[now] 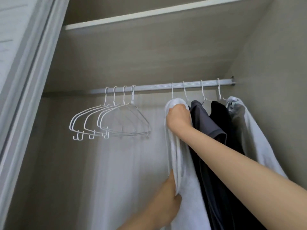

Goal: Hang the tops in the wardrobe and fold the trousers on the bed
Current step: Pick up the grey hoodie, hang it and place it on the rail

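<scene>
the right hand point(178, 116) reaches up into the wardrobe point(149, 60) and is curled in a fist round the top of a white top point(182, 171), right at the neck where the cloth drapes over its hanger. that hanger's hook point(172, 90) is over the rail point(152, 87), so the top hangs from the rail with the hand gripping just below the hook. the left hand point(167, 201) is lower down, at the white top's left edge, with fingers and thumb pinching a fold of the cloth; the fabric runs straight up from this hand to the right hand above it.

the white top is the leftmost of four hung garments. just beside it on the right hangs a grey top point(206, 123), touching it and partly behind the right forearm. next comes a black top point(221, 113), then a pale top point(245, 130) nearest the wardrobe's right wall. each hangs on its own white wire hanger.

well apart to the left on the same rail, four bare hangers point(113, 120) hang bunched together, overlapping one another, with small hooks at their lower ends. a shelf point(149, 15) crosses the wardrobe above the rail, and a sliding door point(20, 80) edge stands at the left.
</scene>
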Demonstrator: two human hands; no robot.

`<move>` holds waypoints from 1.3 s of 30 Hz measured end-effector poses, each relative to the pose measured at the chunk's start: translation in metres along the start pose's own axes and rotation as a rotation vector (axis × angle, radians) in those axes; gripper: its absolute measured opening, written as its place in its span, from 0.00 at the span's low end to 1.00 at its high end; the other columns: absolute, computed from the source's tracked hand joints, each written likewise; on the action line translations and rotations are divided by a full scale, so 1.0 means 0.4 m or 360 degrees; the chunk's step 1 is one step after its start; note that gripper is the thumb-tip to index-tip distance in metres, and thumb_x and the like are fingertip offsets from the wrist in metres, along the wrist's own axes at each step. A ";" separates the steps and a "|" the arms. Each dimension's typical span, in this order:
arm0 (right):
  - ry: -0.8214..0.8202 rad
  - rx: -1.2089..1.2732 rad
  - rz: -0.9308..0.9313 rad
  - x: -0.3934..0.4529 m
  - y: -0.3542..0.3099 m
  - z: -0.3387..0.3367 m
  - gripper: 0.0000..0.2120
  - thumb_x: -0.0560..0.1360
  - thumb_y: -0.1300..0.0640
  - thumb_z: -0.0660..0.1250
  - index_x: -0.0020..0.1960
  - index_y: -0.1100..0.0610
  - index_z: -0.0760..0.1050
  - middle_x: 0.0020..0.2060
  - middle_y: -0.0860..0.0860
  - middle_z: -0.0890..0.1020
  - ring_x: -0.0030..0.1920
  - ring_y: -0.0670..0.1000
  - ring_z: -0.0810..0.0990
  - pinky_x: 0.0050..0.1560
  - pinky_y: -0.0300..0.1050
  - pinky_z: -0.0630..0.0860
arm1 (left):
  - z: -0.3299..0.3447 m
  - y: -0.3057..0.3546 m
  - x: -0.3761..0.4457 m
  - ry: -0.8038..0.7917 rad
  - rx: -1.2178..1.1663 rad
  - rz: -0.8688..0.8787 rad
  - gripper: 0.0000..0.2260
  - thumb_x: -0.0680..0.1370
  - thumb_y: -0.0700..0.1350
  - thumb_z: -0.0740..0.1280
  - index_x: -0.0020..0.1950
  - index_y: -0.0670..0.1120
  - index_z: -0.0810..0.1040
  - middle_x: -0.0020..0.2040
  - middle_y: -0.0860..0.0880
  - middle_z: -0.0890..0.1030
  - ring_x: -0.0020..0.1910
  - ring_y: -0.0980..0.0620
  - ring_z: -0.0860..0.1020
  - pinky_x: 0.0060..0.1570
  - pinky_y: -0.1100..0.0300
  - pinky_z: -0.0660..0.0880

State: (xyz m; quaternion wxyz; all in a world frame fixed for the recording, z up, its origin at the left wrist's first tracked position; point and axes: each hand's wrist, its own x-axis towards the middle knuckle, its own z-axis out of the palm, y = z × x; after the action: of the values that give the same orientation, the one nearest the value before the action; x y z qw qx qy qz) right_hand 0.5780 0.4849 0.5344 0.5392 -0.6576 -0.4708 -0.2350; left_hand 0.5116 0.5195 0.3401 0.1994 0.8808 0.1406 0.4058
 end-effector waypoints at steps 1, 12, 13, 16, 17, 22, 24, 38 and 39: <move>-0.0034 -0.0109 0.0021 -0.013 -0.002 -0.001 0.18 0.79 0.63 0.59 0.66 0.68 0.64 0.63 0.63 0.71 0.63 0.62 0.72 0.53 0.49 0.69 | 0.003 0.002 -0.010 0.0005 -0.0019 -0.0015 0.33 0.78 0.37 0.58 0.80 0.52 0.50 0.74 0.54 0.67 0.72 0.59 0.66 0.71 0.67 0.61; -0.0007 -0.1103 -0.0583 -0.264 0.040 -0.022 0.33 0.78 0.67 0.54 0.76 0.67 0.38 0.73 0.67 0.53 0.65 0.63 0.65 0.52 0.51 0.75 | -0.003 0.033 -0.180 0.0155 -0.0195 -0.0185 0.33 0.79 0.41 0.64 0.78 0.56 0.51 0.63 0.55 0.76 0.57 0.59 0.77 0.52 0.72 0.72; -0.0051 -0.1106 -0.0591 -0.292 0.044 -0.024 0.32 0.78 0.66 0.53 0.76 0.66 0.39 0.73 0.67 0.53 0.65 0.63 0.66 0.53 0.51 0.75 | -0.004 0.029 -0.207 0.0169 -0.0192 -0.0225 0.33 0.79 0.41 0.64 0.78 0.56 0.52 0.62 0.55 0.77 0.55 0.59 0.78 0.52 0.71 0.73; -0.0264 -0.1126 -0.0625 -0.399 0.060 -0.036 0.34 0.78 0.62 0.56 0.77 0.63 0.40 0.72 0.64 0.54 0.64 0.62 0.65 0.56 0.50 0.73 | 0.003 0.009 -0.298 0.0178 -0.0154 -0.0329 0.32 0.78 0.41 0.65 0.78 0.54 0.54 0.58 0.52 0.79 0.50 0.57 0.79 0.44 0.76 0.72; -0.0332 -0.1127 -0.0661 -0.432 0.067 -0.040 0.34 0.79 0.59 0.57 0.77 0.62 0.41 0.72 0.63 0.55 0.64 0.61 0.65 0.57 0.50 0.72 | 0.007 0.002 -0.325 0.0170 -0.0155 -0.0361 0.31 0.78 0.40 0.65 0.77 0.53 0.55 0.56 0.50 0.79 0.47 0.56 0.79 0.43 0.75 0.73; -0.0667 -0.1189 -0.0791 -0.649 0.098 -0.074 0.30 0.80 0.53 0.55 0.77 0.61 0.47 0.70 0.61 0.59 0.64 0.60 0.65 0.58 0.49 0.72 | 0.035 -0.013 -0.569 -0.0060 -0.0217 -0.0630 0.32 0.77 0.37 0.64 0.76 0.56 0.55 0.52 0.56 0.76 0.45 0.64 0.77 0.43 0.74 0.72; -0.0744 -0.1163 -0.0817 -0.718 0.109 -0.095 0.28 0.81 0.52 0.54 0.76 0.61 0.49 0.70 0.60 0.60 0.66 0.60 0.64 0.60 0.50 0.72 | 0.029 -0.006 -0.650 -0.0045 -0.0219 -0.0808 0.31 0.77 0.38 0.65 0.76 0.55 0.57 0.53 0.53 0.77 0.42 0.60 0.76 0.40 0.73 0.71; -0.1583 0.0190 -0.0652 -1.357 0.182 -0.236 0.23 0.81 0.48 0.55 0.74 0.55 0.60 0.64 0.51 0.73 0.64 0.51 0.69 0.61 0.43 0.69 | 0.081 0.360 -1.272 0.0575 -0.0248 -0.1539 0.10 0.80 0.34 0.61 0.50 0.46 0.80 0.37 0.50 0.83 0.39 0.55 0.81 0.46 0.65 0.77; -0.1620 0.0263 -0.0665 -1.392 0.184 -0.251 0.23 0.81 0.49 0.56 0.73 0.55 0.61 0.63 0.51 0.74 0.63 0.51 0.70 0.60 0.42 0.69 | 0.106 0.395 -1.309 0.0644 -0.0158 -0.1564 0.10 0.80 0.36 0.62 0.51 0.47 0.80 0.37 0.51 0.84 0.38 0.58 0.81 0.43 0.68 0.75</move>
State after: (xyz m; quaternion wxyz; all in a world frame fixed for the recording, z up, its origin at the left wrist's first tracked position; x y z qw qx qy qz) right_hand 0.4135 0.1899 0.0748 0.2354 -0.5362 -0.8092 0.0481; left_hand 0.2274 0.1559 0.0436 0.3764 0.6047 0.5528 0.4325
